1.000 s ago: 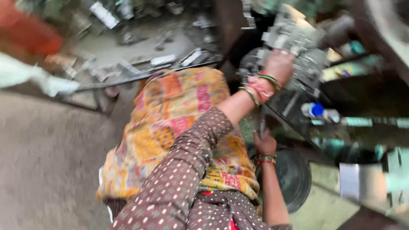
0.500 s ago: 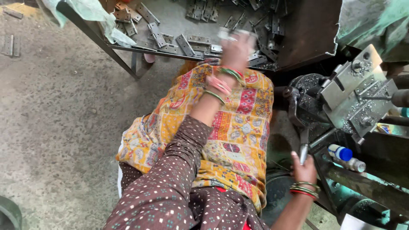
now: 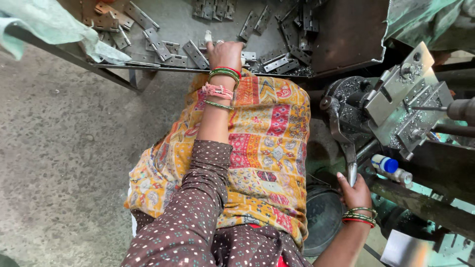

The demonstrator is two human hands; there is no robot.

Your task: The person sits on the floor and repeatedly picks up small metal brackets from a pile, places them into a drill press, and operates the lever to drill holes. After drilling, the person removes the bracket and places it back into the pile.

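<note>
My left hand (image 3: 225,52) reaches across my lap onto a metal tray (image 3: 346,34) scattered with several grey hinge plates (image 3: 195,53). Its fingers curl down over the plates at the tray's near edge, and a small pale piece (image 3: 208,36) sticks out beside the thumb. At the lower right, my right hand (image 3: 354,190) grips the end of a steel lever handle (image 3: 346,148) on a machine. The machine's jig (image 3: 401,106) of bolted grey plates sits above and to the right of that hand.
A yellow patterned cloth (image 3: 262,148) covers my lap. Next to the lever lies a small white bottle with a blue cap (image 3: 388,165). A dark round bucket (image 3: 321,217) stands under my right arm. Concrete floor (image 3: 69,158) spreads left, and a pale green cloth (image 3: 44,24) hangs off the tray frame.
My left hand left the machine jig, swung left and came down on the hinge plates in the tray. My right hand stayed low on the lever handle.
</note>
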